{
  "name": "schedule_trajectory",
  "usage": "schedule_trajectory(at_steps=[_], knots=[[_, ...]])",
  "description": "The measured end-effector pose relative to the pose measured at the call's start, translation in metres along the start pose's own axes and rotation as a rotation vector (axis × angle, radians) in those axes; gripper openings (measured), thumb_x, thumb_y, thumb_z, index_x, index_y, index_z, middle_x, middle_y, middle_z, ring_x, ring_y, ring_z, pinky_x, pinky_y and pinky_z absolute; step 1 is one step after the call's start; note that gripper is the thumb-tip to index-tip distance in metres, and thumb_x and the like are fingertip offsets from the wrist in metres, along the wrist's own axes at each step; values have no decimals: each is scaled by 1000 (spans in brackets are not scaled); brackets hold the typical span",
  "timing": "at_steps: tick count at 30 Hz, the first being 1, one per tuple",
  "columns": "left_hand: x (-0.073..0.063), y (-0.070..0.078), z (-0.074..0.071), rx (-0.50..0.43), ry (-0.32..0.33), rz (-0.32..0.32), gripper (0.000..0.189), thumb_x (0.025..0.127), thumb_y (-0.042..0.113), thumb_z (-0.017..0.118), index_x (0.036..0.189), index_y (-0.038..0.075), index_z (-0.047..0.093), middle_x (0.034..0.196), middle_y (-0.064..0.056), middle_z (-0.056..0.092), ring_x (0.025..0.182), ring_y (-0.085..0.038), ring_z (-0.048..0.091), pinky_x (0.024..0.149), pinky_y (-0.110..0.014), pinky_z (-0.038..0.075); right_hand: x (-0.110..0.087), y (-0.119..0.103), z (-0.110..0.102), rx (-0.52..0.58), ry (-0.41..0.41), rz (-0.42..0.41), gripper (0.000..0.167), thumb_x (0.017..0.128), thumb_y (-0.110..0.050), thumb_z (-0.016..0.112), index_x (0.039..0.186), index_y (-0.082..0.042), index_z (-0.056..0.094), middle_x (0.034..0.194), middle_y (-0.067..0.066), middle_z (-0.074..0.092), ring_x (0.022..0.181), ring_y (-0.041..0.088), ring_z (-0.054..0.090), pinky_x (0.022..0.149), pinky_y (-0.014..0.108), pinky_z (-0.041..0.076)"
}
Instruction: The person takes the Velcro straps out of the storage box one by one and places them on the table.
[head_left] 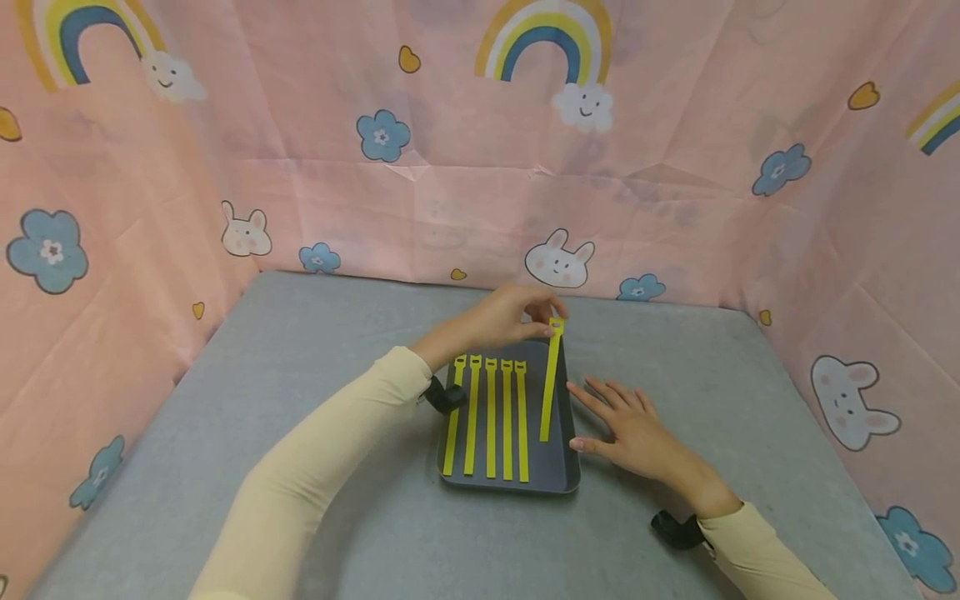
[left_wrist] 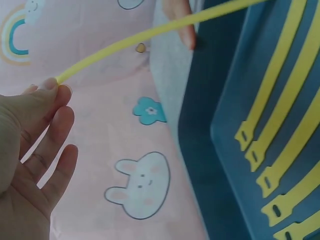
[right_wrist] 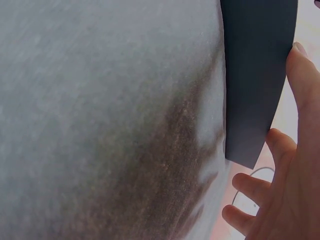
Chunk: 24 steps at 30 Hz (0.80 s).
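A dark grey tray point(head_left: 538, 467) lies on the table, with several yellow slotted cable straps point(head_left: 491, 421) side by side in it, slotted heads at the far end. Above the tray's right part, my left hand point(head_left: 517, 317) pinches another yellow cable strap point(head_left: 551, 387) by its slotted head, between thumb and forefinger. That strap slants down, its tail over the tray's bare right strip; in the left wrist view the held strap point(left_wrist: 135, 39) bows slightly. My right hand point(head_left: 637, 437) is spread at the tray's right side, thumb and fingertips right at the rim, as the right wrist view also shows.
A grey cloth point(head_left: 360, 533) covers the table around the tray. Pink printed curtains point(head_left: 450, 208) stand behind and on both sides. Each wrist carries a black camera mount, the left mount point(head_left: 444, 395) overlapping the tray's left edge in the head view.
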<state>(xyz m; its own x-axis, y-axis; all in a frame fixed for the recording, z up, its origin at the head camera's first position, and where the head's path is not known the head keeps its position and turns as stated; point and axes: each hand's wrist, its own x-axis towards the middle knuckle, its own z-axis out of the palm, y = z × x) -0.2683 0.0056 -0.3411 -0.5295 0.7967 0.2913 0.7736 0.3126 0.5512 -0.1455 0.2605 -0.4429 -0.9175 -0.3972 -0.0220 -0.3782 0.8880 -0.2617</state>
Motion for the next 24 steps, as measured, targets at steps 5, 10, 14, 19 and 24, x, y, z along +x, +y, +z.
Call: schedule_trajectory(at_steps=[5, 10, 14, 19, 24], knots=[[-1, 7, -8, -2, 21, 36, 25, 93, 18, 69, 118, 14, 64, 93, 0, 73, 88, -8, 69, 85, -20, 54, 0, -1, -1, 0, -6, 5, 80, 89, -63, 59, 157, -34, 27, 161, 15, 32, 146, 47, 27, 111, 75, 14], [-6, 15, -18, -2, 46, 42, 27, 93, 18, 69, 119, 14, 64, 94, 1, 72, 91, -9, 68, 88, -25, 55, -1, -2, -1, -3, -9, 11, 81, 89, -64, 59, 157, -34, 27, 161, 15, 31, 146, 47, 27, 112, 74, 13], [-10, 19, -28, -4, 78, 48, 29, 92, 16, 70, 121, 14, 65, 96, -1, 71, 91, -10, 68, 89, -26, 55, -1, -2, -1, -9, -8, 18, 81, 89, -65, 58, 157, -34, 26, 161, 15, 32, 146, 47, 28, 112, 74, 13], [-20, 20, -44, -19, 120, 63, 29, 90, 14, 72, 118, 11, 66, 98, -2, 72, 89, -11, 68, 89, -24, 54, -1, -2, 0, -10, 1, 14, 81, 89, -65, 58, 157, -34, 27, 160, 15, 33, 145, 46, 30, 112, 74, 15], [-34, 19, -61, -27, 153, 48, 28, 89, 12, 73, 117, 10, 66, 101, -3, 71, 88, -11, 67, 90, -25, 55, -2, -1, 0, 2, 13, -1, 81, 89, -63, 59, 157, -33, 27, 160, 15, 32, 145, 46, 30, 112, 74, 15]])
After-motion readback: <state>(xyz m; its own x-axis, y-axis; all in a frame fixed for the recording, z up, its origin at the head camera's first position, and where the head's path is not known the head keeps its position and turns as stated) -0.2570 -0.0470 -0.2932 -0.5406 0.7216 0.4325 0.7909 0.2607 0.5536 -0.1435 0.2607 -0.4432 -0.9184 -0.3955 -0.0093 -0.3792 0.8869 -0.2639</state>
